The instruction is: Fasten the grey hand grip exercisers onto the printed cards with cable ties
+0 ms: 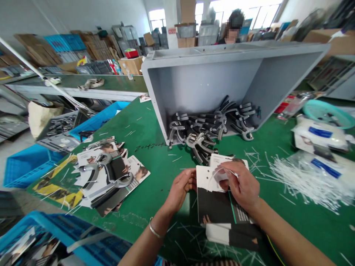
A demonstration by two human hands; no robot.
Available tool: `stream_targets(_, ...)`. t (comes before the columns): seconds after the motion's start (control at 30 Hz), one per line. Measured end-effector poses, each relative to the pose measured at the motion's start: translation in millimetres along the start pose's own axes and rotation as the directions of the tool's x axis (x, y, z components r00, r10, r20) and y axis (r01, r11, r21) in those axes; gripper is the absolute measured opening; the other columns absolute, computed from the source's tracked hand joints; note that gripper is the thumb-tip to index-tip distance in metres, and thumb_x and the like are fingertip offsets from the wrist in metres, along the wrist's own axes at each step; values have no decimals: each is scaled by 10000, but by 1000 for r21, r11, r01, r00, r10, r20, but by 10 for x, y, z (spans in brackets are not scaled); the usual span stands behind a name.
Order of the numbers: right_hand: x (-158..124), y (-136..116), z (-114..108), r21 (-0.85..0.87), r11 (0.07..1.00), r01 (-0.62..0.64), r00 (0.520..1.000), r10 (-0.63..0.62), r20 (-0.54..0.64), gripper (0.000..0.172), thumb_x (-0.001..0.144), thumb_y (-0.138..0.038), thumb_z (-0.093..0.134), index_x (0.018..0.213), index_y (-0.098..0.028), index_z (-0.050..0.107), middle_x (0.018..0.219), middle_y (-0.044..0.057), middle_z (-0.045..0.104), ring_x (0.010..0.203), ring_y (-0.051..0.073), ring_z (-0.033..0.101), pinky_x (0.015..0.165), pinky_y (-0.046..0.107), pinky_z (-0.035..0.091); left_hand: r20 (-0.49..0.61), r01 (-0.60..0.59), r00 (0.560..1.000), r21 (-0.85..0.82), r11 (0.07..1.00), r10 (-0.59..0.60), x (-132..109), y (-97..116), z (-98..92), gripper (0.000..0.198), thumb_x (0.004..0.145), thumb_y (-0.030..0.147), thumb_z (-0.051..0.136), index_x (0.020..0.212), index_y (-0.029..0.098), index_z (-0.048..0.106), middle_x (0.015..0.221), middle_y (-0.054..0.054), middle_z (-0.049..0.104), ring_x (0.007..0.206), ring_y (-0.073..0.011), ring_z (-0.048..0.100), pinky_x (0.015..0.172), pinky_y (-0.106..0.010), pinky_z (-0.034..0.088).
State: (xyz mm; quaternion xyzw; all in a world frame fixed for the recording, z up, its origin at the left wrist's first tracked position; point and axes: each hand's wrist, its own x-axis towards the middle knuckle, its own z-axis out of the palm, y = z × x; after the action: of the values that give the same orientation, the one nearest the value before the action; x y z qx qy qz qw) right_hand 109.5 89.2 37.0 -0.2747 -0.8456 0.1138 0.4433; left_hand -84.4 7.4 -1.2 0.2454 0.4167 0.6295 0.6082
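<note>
My left hand (180, 188) grips the left edge of a printed backing card (213, 207), its fingertips partly behind it. The card is white at the top, with two small holes, and black below. Over its upper part, my right hand (244, 184) pinches a thin white cable tie (219, 170), which bends in a curve near the holes. More cards (217, 234) lie beneath and behind. Just beyond my hands, a hand grip exerciser (198, 142) with a metal spring lies at the mouth of a tipped grey bin (205, 85).
Several grey-black hand grips (210, 120) lie inside the bin. To the left, carded hand grips (108, 173) form a pile. Loose white cable ties (305, 181) and plastic bags (318, 133) are at the right. Blue crates (63, 236) stand below the table's left edge. A person (234, 27) is behind the bin.
</note>
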Motion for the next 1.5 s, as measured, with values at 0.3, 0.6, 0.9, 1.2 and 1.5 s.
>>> stream_targets(0.3, 476, -59, -76, 281, 887, -366, 922, 387, -20, 162, 1003, -345, 478, 1049, -229, 581, 913, 33, 722, 726, 169, 705, 697, 315, 560, -79, -56, 994, 205, 977, 73, 410, 16, 54, 312, 721, 364, 774, 931, 140, 721, 780, -31, 700, 660, -135, 596, 633, -241, 428)
stream_targets(0.6, 295, 168, 141, 62, 979, -196, 978, 191, 85, 187, 1029, -305, 399, 1136, -230, 533, 1013, 72, 721, 896, 198, 714, 805, 349, 544, -75, -54, 995, 227, 972, 73, 523, -8, 3, 336, 760, 391, 734, 986, 145, 697, 716, -4, 639, 551, -99, 508, 524, -212, 380)
stream_targets(0.9, 238, 224, 210, 116, 983, -143, 980, 124, 156, 195, 1018, -260, 404, 1160, -239, 536, 1035, 69, 700, 908, 201, 698, 836, 354, 530, -91, -80, 990, 232, 969, 104, 518, -13, 0, 357, 790, 459, 696, 992, 165, 703, 820, -25, 678, 657, -131, 565, 581, -221, 410)
stream_targets(1.2, 348, 248, 355, 191, 961, -199, 909, 109, 402, 136, 985, -230, 482, 988, -217, 617, 991, 67, 659, 954, 217, 612, 863, 358, 477, -19, -127, 990, 285, 950, 138, 516, -308, -19, 278, 752, 318, 721, 999, 194, 690, 950, -39, 710, 831, -185, 624, 784, -281, 470)
stream_targets(1.5, 357, 276, 327, 164, 952, -259, 900, 176, 398, 128, 974, -228, 514, 951, -211, 640, 921, 38, 640, 908, 196, 590, 847, 334, 436, 144, -146, 986, 499, 854, 85, -44, -207, -250, 126, 850, 222, 604, 889, 181, 717, 888, -47, 663, 882, -209, 595, 811, -283, 446)
